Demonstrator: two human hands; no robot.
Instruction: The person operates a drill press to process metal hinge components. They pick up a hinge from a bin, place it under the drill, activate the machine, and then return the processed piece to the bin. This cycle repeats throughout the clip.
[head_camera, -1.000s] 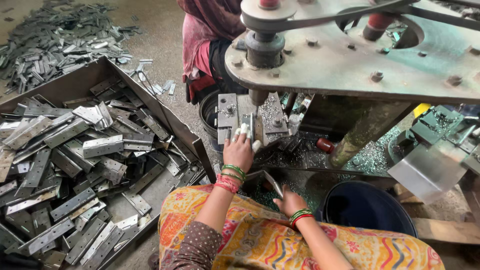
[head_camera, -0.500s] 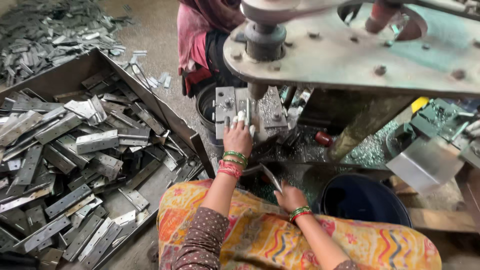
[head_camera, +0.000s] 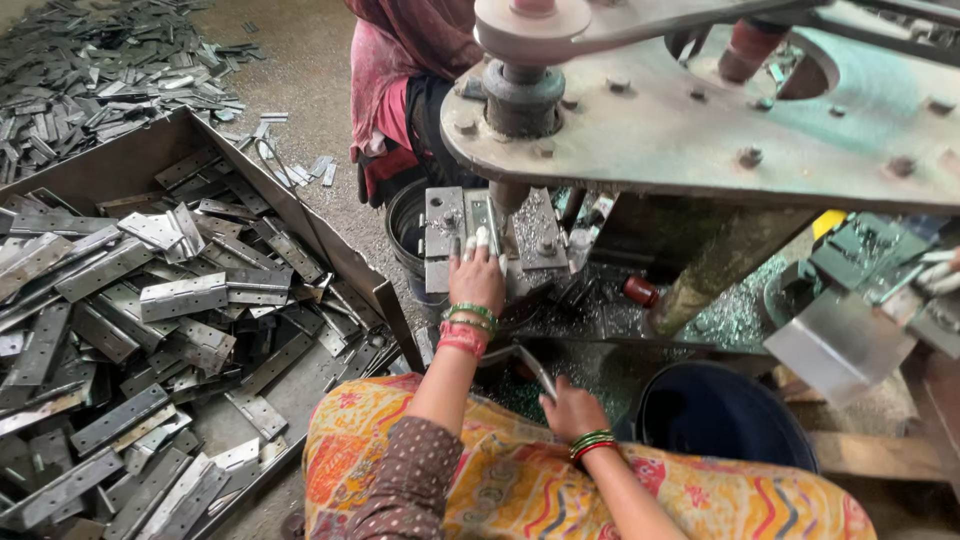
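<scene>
Under the press head (head_camera: 520, 90), left hand (head_camera: 478, 280) fingers flat on a hinge (head_camera: 482, 215) at the die (head_camera: 490, 235), right hand (head_camera: 572, 408) gripping a lever (head_camera: 530, 365), hinge tray (head_camera: 330, 250) left.

A tray (head_camera: 150, 160) heaped with hinges (head_camera: 185, 295) lies at the left, with a further pile (head_camera: 110, 60) loose on the floor behind it, and the press (head_camera: 700, 110) stands to the right with its die block (head_camera: 500, 235) under the head and a seated person (head_camera: 410, 80) behind it. The left hand (head_camera: 478, 280) rests on the die block, fingertips at a strip (head_camera: 482, 215) set in it, while the right hand (head_camera: 572, 410), nearer the lap, holds what seems to be a hinge (head_camera: 532, 368). A tub (head_camera: 725, 415) sits right of that hand, below the press.
</scene>
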